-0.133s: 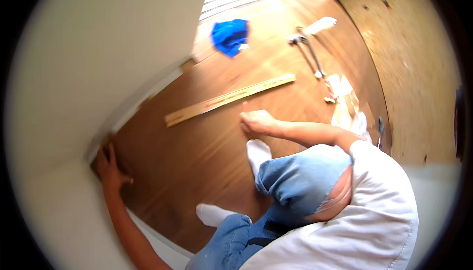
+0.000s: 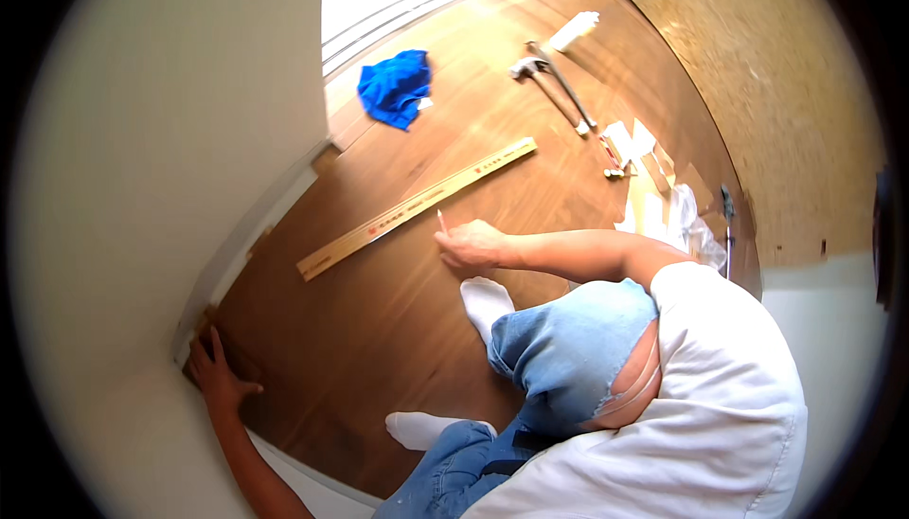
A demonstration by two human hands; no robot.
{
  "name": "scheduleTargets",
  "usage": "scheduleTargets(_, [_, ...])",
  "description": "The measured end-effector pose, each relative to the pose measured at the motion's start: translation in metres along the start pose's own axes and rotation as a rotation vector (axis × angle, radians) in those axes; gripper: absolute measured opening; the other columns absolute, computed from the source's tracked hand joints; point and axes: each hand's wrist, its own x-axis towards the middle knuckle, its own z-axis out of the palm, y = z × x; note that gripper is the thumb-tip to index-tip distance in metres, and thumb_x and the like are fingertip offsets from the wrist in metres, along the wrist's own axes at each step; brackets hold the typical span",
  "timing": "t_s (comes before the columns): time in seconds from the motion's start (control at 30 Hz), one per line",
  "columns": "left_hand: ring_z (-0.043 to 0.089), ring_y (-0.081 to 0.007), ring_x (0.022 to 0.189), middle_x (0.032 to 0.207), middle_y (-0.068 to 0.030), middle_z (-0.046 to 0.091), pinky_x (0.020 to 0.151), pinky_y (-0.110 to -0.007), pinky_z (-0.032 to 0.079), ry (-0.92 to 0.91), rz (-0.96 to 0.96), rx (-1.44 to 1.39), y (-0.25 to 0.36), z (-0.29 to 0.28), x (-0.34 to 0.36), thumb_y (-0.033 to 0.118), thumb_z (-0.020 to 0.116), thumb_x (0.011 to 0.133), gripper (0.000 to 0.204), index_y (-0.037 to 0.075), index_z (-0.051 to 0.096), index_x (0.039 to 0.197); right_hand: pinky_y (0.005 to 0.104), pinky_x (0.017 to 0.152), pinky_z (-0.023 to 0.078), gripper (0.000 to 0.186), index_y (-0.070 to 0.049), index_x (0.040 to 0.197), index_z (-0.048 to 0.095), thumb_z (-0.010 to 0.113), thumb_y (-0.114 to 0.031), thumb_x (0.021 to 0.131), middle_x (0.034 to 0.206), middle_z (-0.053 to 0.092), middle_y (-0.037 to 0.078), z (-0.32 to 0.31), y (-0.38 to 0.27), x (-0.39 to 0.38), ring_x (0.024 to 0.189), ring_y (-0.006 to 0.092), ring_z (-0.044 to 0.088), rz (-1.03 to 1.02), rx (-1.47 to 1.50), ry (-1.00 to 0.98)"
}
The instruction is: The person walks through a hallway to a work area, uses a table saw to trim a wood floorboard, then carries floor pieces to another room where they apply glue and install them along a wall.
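My right hand (image 2: 473, 243) is closed round a short, thin pencil (image 2: 441, 220), whose end points up from the fingers. It hovers near a long, flat yellow wooden strip with printed marks (image 2: 417, 205), which lies slanting across the brown wood floor (image 2: 350, 330). Stretched out to the far left, my left hand (image 2: 221, 382) has its fingers and thumb spread, placed low in the corner where the floor meets the wall. Whether anything lies under its palm is hidden. The pencil and the strip are apart.
A blue cloth (image 2: 395, 89) lies near the bright doorway. Toward the right are a claw hammer (image 2: 554, 93) beside a bar, a white roll-like object (image 2: 574, 32), torn packaging (image 2: 653, 183) and clear plastic (image 2: 696, 230). A pale wall (image 2: 189, 112) borders the left; a bare wood panel (image 2: 739, 93) stands right.
The view has turned a little, so the strip, cloth and hammer sit further left in it. My right hand still grips the pencil; my left stays spread in the corner.
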Motion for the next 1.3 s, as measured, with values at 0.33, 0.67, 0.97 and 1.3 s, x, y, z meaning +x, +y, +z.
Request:
scheduleTargets(0.33, [0.024,-0.0476,0.148,0.16,-0.0327,0.02,0.122,-0.055,0.027,0.028,0.047,0.024,0.004,-0.046,-0.019,0.022,0.101,0.037,0.153,0.016,0.016,0.164,0.0501,0.069,0.055,0.03,-0.01,0.109,0.058,0.058,-0.038,0.099,0.087,0.072,0.017,-0.046,0.096,-0.046,0.084,0.0381,0.07,0.395,0.123,0.424])
scheduleTargets(0.67, [0.04,-0.0523,0.136,0.149,-0.038,0.036,0.11,-0.065,0.037,-0.084,0.2,0.227,0.116,-0.077,-0.074,0.052,0.098,0.046,0.142,0.013,0.025,0.161,0.0501,0.091,0.052,0.044,-0.008,0.116,0.065,0.057,-0.048,0.098,0.112,0.072,0.021,-0.149,0.444,-0.103,0.107,0.0398,0.067,1.154,0.192,0.674])
scheduleTargets(0.97, [0.034,-0.0527,0.139,0.153,-0.039,0.026,0.111,-0.061,0.035,-0.305,0.255,0.086,0.163,-0.043,-0.095,0.052,0.097,0.044,0.148,0.008,0.02,0.162,0.0431,0.111,0.043,0.101,-0.001,0.151,0.038,0.087,-0.043,0.074,0.147,0.052,0.022,-0.244,0.636,-0.058,0.136,0.0347,0.052,1.245,0.673,1.276])
scheduleTargets(1.3, [0.031,-0.0608,0.137,0.155,-0.0441,0.02,0.11,-0.069,0.03,-0.288,0.282,-0.038,0.161,-0.021,-0.095,0.06,0.092,0.042,0.149,0.01,0.021,0.163,0.0385,0.098,0.05,0.064,0.001,0.128,0.055,0.08,-0.04,0.086,0.121,0.065,0.015,-0.187,0.584,-0.047,0.111,0.0256,0.064,0.874,0.68,1.529])
